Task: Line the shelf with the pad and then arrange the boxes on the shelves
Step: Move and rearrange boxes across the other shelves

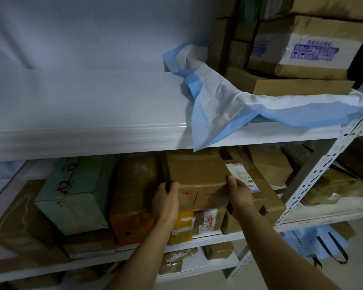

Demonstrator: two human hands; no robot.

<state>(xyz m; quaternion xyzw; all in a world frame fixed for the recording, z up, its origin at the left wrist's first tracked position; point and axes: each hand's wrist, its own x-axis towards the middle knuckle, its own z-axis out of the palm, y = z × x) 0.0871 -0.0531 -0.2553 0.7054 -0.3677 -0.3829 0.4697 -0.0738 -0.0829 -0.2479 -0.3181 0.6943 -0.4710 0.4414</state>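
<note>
Your left hand (166,203) grips the left end of a plain brown cardboard box (199,178) on the middle shelf. Its fingers are curled over the box's upper left corner, with the tips out of sight behind the edge. Your right hand (240,193) clamps the opposite end, thumb hooked on the top right corner. The other fingers are wrapped down the side, where you cannot see them. The box sits squarely between your two palms, and red and black pen marks show on the face between your wrists.

Just past your right thumb is a white printed shipping label (242,176); whether it is stuck to this box or to the one behind cannot be told. Touching the back of your left hand is a tall orange-brown carton (132,197), and beyond that, further left, lies a pale green carton with red writing (76,195). Under your fingers, below the held box, are a yellow taped parcel (181,227) and a white parcel with red print (211,221).

Well above your fingers, the crumpled blue-and-white absorbent pad (218,97) lies bunched on the right part of the white upper shelf (82,105). One corner droops over the front lip, directly above the box. Its right end is pinned under a flat brown carton (302,84), which carries a box stamped in purple (314,47).
</note>
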